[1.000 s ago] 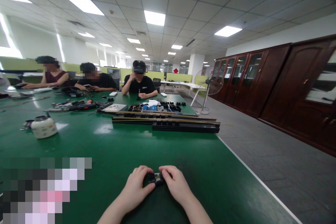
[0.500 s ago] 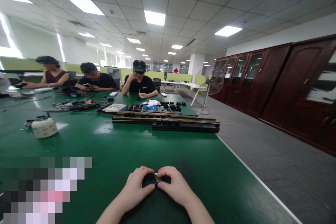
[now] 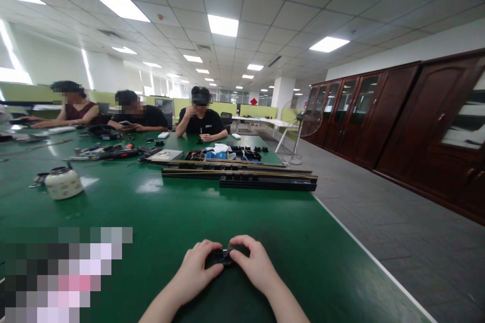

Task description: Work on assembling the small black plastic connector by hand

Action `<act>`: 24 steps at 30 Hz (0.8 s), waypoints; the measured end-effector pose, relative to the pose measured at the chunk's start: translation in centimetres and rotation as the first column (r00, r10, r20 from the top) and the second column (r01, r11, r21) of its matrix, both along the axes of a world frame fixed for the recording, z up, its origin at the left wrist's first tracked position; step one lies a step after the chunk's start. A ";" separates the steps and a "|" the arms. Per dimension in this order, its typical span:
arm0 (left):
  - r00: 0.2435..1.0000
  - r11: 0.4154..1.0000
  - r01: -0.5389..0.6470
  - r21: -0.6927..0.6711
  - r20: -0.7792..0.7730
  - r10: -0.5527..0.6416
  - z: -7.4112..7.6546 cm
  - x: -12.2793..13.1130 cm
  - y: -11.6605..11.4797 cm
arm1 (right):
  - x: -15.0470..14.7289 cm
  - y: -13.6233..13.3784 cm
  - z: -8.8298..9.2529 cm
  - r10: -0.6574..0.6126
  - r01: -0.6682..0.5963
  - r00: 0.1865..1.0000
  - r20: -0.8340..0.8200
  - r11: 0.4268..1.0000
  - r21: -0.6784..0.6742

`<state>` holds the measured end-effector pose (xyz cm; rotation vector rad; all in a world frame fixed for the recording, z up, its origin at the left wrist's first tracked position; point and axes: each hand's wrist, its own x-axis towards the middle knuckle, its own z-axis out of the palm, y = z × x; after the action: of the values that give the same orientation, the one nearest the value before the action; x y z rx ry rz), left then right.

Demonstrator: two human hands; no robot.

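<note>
Close to the near edge of the green table, my left hand [image 3: 197, 265] grips a small black plastic part [image 3: 216, 258] between thumb and fingers. My right hand [image 3: 253, 262] is at the part's right end, thumb and forefinger pinched together. A small dark piece [image 3: 241, 249] seems to be in that pinch, but the fingers cover most of it. Whether it touches the black part, I cannot tell. Both forearms rest low over the table.
Long black rails [image 3: 269, 183] with thin brass-coloured rods lie across the table ahead. A cream jar [image 3: 63, 183] stands at left. Tools [image 3: 113, 152] and a box of parts [image 3: 223, 153] lie farther back. Several people sit at the far side. A pixelated patch hides the lower left.
My right hand has lifted slightly and shifted a little right, away from the middle of the black part. My left hand keeps its grip and place.
</note>
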<state>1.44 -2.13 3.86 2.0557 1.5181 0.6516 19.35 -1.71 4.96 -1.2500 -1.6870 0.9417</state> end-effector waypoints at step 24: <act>0.999 0.999 -0.030 0.013 0.029 0.030 -0.3 0.0 0.3 | 1.1 1.9 -1.4 -0.374 0.181 0.685 -0.625 0.919 -0.351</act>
<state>1.39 -1.86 3.58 2.0286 1.5348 0.7022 20.49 0.19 3.60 -1.0850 -0.7710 1.2640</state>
